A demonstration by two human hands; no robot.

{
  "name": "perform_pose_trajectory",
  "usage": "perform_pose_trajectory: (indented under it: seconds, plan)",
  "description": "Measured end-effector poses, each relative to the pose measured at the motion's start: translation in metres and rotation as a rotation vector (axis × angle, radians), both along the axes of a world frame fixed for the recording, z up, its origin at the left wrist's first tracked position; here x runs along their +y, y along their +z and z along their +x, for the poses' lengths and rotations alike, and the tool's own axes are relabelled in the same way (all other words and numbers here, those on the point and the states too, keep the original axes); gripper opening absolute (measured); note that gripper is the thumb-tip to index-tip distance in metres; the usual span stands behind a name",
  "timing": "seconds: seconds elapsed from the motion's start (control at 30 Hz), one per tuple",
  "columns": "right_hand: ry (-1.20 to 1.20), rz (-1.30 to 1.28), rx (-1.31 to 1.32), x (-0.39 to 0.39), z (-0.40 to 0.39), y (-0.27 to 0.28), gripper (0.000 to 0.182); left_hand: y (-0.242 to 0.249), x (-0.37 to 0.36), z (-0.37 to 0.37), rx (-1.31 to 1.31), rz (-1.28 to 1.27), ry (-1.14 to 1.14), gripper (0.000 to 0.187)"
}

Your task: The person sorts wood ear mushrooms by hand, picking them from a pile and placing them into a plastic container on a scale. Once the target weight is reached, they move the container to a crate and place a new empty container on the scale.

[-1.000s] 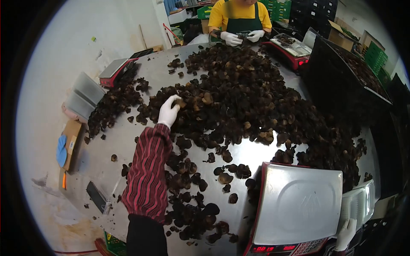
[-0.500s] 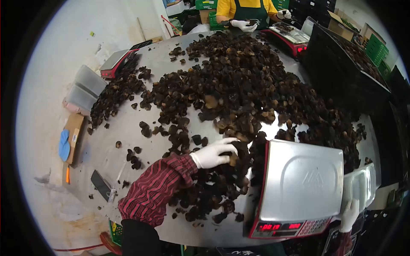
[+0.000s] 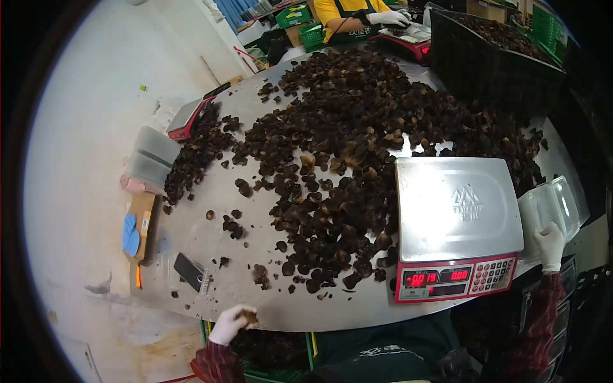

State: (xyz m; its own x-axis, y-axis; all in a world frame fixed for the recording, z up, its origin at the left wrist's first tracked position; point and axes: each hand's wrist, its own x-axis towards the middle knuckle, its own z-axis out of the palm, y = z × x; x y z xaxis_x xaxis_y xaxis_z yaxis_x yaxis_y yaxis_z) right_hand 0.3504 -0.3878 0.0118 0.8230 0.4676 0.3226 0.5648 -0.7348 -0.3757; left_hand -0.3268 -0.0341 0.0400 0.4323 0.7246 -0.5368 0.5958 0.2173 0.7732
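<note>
A big heap of dark dried mushrooms (image 3: pixel 357 127) covers a steel table (image 3: pixel 211 185). My left hand (image 3: pixel 231 322), in a white glove, is at the table's near edge and is closed on one brownish mushroom piece (image 3: pixel 249 316). My right hand (image 3: pixel 549 242), also gloved, grips the edge of a clear plastic container (image 3: pixel 554 207) that sits just right of a red-and-steel scale (image 3: pixel 454 223). The scale's platform is bare and its display is lit.
Another person in a yellow shirt and green apron (image 3: pixel 348 14) works at a second scale (image 3: pixel 402 35) across the table. A third scale (image 3: pixel 191 115) and stacked plastic lids (image 3: pixel 150 159) lie at the left edge. A phone (image 3: pixel 189 271) rests near my left hand. A black crate (image 3: pixel 491 45) stands at the right.
My left hand has pulled back from the heap beside the scale to the table's near edge, holding a mushroom piece. My right hand stayed on the plastic container.
</note>
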Motion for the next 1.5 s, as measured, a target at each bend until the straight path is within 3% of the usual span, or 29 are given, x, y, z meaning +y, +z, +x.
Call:
perform_pose_trajectory:
  seconds: [0.07,0.17,0.2,0.23,0.27,0.33,0.43,0.47,0.53,0.6,0.7,0.73,0.8,0.87,0.93,1.07,1.13,1.2,1.23,1.37,1.5]
  plan:
    - [-0.017,0.025,0.02,-0.001,0.0,0.003,0.024,-0.038,-0.011,-0.07,0.241,0.038,-0.063,0.033]
    - [-0.141,0.315,-0.162,0.006,-0.011,0.008,0.026,-0.085,-0.022,-0.136,0.44,0.134,-0.146,0.035]
    - [-0.143,0.318,-0.16,0.01,-0.022,0.017,0.026,-0.089,-0.024,-0.144,0.583,0.3,-0.208,0.031]
    - [-0.057,0.332,-0.166,0.014,-0.038,0.03,0.024,-0.094,-0.021,-0.151,0.724,0.472,-0.276,0.028]
    - [0.024,0.343,-0.174,0.02,-0.056,0.042,0.021,-0.092,-0.014,-0.149,0.724,0.479,-0.286,0.028]
    - [0.235,0.268,-0.309,0.045,-0.099,0.063,0.011,-0.085,0.003,-0.13,1.064,0.255,-0.308,0.017]
    - [0.534,0.116,-0.419,0.072,-0.14,0.064,0.016,-0.036,0.007,-0.032,0.626,0.553,-0.387,0.026]
    - [0.625,0.15,-0.371,0.086,-0.15,0.065,0.022,-0.004,0.002,0.027,0.618,0.529,-0.39,0.023]
    - [0.785,0.032,-0.281,0.1,-0.156,0.059,0.024,-0.008,0.001,0.091,0.174,0.828,-0.426,0.015]
    - [0.882,-0.055,-0.2,0.108,-0.157,0.054,0.028,-0.018,0.002,0.152,-0.002,1.008,-0.505,0.03]
    - [0.682,-0.077,-0.207,0.112,-0.174,0.086,0.035,-0.03,-0.001,0.216,0.0,1.115,-0.709,0.049]
    - [0.674,-0.084,-0.213,0.108,-0.172,0.087,0.035,-0.034,-0.001,0.231,0.011,1.182,-0.746,0.042]
    - [0.474,0.011,-0.291,0.094,-0.166,0.084,0.037,-0.068,0.019,0.241,0.06,1.131,-0.845,0.034]
    - [0.403,0.069,-0.253,0.079,-0.156,0.071,0.033,-0.057,0.025,0.247,-0.002,0.972,-0.725,0.029]
    - [0.179,0.24,-0.07,0.069,-0.147,0.057,0.031,-0.04,0.024,0.255,-0.032,0.975,-0.618,0.027]
    - [0.081,0.238,0.04,0.065,-0.132,0.033,0.031,-0.033,0.019,0.279,-0.141,1.085,-0.765,0.033]
    - [0.184,0.284,-0.089,0.072,-0.127,0.025,0.029,-0.06,0.018,0.286,-0.093,1.037,-0.891,0.035]
    - [0.054,0.417,0.585,0.085,-0.137,0.035,0.027,-0.075,0.021,0.291,-0.048,0.899,-0.858,0.035]
    - [0.059,0.49,0.688,0.087,-0.137,0.033,0.025,-0.076,0.023,0.292,-0.138,0.872,-0.75,0.031]
    - [0.073,0.497,0.884,0.09,-0.141,0.046,0.022,-0.062,0.043,0.29,-0.377,0.684,-0.427,0.027]
    - [0.095,0.508,0.897,0.099,-0.148,0.053,0.022,0.014,0.023,0.323,-0.605,0.695,-0.317,0.028]
